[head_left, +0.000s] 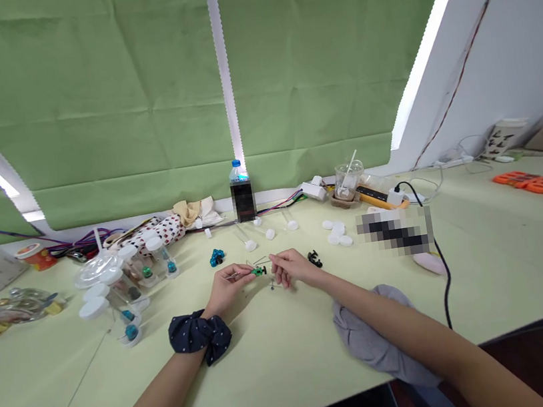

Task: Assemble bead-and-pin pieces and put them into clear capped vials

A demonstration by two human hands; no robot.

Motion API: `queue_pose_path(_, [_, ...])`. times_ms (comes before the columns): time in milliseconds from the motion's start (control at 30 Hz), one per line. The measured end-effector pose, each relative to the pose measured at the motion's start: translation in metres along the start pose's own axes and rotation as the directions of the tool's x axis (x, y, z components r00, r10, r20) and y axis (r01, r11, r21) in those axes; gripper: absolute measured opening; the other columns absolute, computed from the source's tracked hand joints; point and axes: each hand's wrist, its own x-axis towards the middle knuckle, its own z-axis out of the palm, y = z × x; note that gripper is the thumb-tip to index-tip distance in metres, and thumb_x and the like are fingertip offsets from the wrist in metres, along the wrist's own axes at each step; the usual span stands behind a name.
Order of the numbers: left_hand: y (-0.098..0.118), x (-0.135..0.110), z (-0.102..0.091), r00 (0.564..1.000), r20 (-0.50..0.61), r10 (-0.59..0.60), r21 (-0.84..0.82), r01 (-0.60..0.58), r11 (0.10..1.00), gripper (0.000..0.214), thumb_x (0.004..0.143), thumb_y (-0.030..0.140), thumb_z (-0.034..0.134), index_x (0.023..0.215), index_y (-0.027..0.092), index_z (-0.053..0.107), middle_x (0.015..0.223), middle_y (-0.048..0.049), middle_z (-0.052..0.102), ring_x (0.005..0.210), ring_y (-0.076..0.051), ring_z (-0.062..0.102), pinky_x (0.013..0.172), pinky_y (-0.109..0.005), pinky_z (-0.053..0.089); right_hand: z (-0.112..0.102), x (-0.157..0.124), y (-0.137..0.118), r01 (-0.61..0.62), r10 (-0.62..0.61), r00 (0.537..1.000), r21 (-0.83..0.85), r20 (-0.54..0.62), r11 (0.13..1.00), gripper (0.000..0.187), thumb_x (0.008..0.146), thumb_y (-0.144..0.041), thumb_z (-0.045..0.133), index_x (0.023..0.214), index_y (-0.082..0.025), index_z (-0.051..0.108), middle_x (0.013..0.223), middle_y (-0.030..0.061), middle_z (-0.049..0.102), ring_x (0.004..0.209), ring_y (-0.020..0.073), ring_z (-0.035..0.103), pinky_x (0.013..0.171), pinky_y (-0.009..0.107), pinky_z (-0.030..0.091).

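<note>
At the middle of the table my left hand (230, 285) is closed in a pinch on a small green and black part (259, 271). Thin metal pins stick out around those fingers. My right hand (290, 267) is closed just to the right, its fingertips on a thin metal rod (261, 261) that points toward the green part. Below the right fingers lies a small dark-headed piece (272, 287). A cluster of blue round parts (217, 257) sits beyond my left hand, and a pile of small black parts (314, 259) beside my right hand.
Clear tubes with white lids (95, 308) stand at left, some holding coloured pieces. White caps (339, 233) lie right of centre. A bottle (237, 171) and a plastic cup (349, 182) stand at the back. A black cable (444, 260) crosses the right side; a grey cloth (372, 344) lies under my right forearm.
</note>
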Motion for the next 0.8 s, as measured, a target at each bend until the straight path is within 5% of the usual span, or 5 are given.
queue_pose_path(133, [-0.001,0.000,-0.001,0.998,-0.033,-0.049,0.000,0.049,0.999,0.018,0.060,0.024,0.077,0.065,0.014,0.063,0.089,-0.0085,0.067,0.084,-0.021,0.063,0.084,-0.038,0.047,-0.032,0.032,-0.005,0.109,-0.147,0.976,-0.221,-0.162,0.969,0.037,0.084,-0.049,0.045,0.070,-0.015,0.053,0.053,0.0009,0.060,0.036,0.0090,0.051,0.035,0.019,0.039])
queue_pose_path(200, [-0.002,0.000,-0.001,0.997,-0.037,-0.067,-0.014,0.066,0.998,0.017,0.061,0.023,0.076,0.066,0.015,0.062,0.090,-0.0085,0.067,0.085,-0.021,0.063,0.083,-0.038,0.048,-0.051,0.057,-0.011,0.166,-0.336,0.903,-0.503,-0.269,0.848,0.029,0.086,-0.041,0.045,0.074,-0.017,0.055,0.059,0.0013,0.063,0.042,0.0095,0.053,0.042,0.021,0.042])
queue_pose_path(333, [-0.002,0.001,-0.002,0.993,-0.041,-0.107,-0.016,0.106,0.994,0.017,0.061,0.023,0.077,0.063,0.015,0.062,0.088,-0.0078,0.066,0.083,-0.020,0.063,0.081,-0.035,0.048,-0.079,0.119,-0.025,0.152,-0.458,0.815,-0.632,-0.355,0.760,0.012,0.080,-0.029,0.054,0.083,-0.018,0.057,0.080,0.0037,0.065,0.068,0.0137,0.058,0.068,0.027,0.045])
queue_pose_path(567, [0.008,0.003,0.002,0.984,-0.069,-0.167,-0.046,0.164,0.985,0.017,0.064,0.021,0.074,0.062,0.014,0.060,0.086,-0.0077,0.065,0.080,-0.018,0.062,0.075,-0.031,0.048,-0.083,0.207,-0.029,0.107,-0.528,0.766,-0.738,-0.366,0.666,0.032,0.073,-0.025,0.064,0.103,-0.021,0.052,0.091,0.0029,0.060,0.092,0.0189,0.051,0.081,0.031,0.037])
queue_pose_path(800, [0.006,0.006,0.000,0.977,-0.023,-0.211,-0.097,0.208,0.973,0.015,0.064,0.017,0.074,0.062,0.014,0.060,0.084,-0.0060,0.064,0.077,-0.016,0.060,0.072,-0.029,0.046,-0.083,0.242,-0.018,0.075,-0.535,0.768,-0.780,-0.352,0.621,0.014,0.081,-0.024,0.057,0.094,-0.021,0.053,0.081,0.0030,0.060,0.088,0.0201,0.050,0.072,0.028,0.036])
